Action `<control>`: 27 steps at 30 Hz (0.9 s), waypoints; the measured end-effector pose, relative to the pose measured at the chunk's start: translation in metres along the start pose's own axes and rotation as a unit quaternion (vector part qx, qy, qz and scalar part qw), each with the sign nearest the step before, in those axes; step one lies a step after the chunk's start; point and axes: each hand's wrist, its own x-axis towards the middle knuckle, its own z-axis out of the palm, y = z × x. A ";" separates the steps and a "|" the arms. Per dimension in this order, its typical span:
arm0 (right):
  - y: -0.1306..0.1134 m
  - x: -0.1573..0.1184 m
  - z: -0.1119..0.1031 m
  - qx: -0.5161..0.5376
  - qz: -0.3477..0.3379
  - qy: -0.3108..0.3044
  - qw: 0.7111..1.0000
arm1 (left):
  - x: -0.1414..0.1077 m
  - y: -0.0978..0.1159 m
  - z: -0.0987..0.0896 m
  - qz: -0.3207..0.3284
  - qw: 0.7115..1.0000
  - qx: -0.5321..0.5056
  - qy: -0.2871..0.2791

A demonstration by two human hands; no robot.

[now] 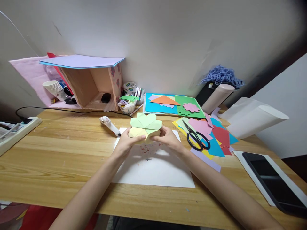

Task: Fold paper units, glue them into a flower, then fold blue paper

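Hands (126, 140) holding papercraft (145, 125) — scissors (196, 136), phone (274, 182) rightward

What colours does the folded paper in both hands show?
The folded paper is pale green and pale yellow, seen in the head view.

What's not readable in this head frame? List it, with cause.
All head view:
- Folded paper flower: underside hidden by its own petals.
- Left hand and right hand: some fingertips hidden behind the flower.
- Reddish marks on the white sheet: too small to read.
- Power strip: cut off by the left edge.
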 end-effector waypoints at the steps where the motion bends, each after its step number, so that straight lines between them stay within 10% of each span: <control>1: -0.001 0.000 0.001 0.004 -0.001 0.011 1.000 | 0.000 0.001 0.001 -0.013 0.999 -0.031 -0.026; 5: -0.002 -0.002 0.003 0.010 -0.003 0.015 1.000 | -0.004 0.001 0.005 -0.023 0.996 -0.056 -0.065; 15: 0.003 -0.003 0.005 0.026 -0.037 0.023 0.999 | -0.005 0.001 0.004 0.074 0.991 0.102 0.039; 27: -0.002 -0.006 0.009 -0.024 0.009 0.040 0.999 | -0.008 0.003 0.007 0.024 0.996 0.084 0.002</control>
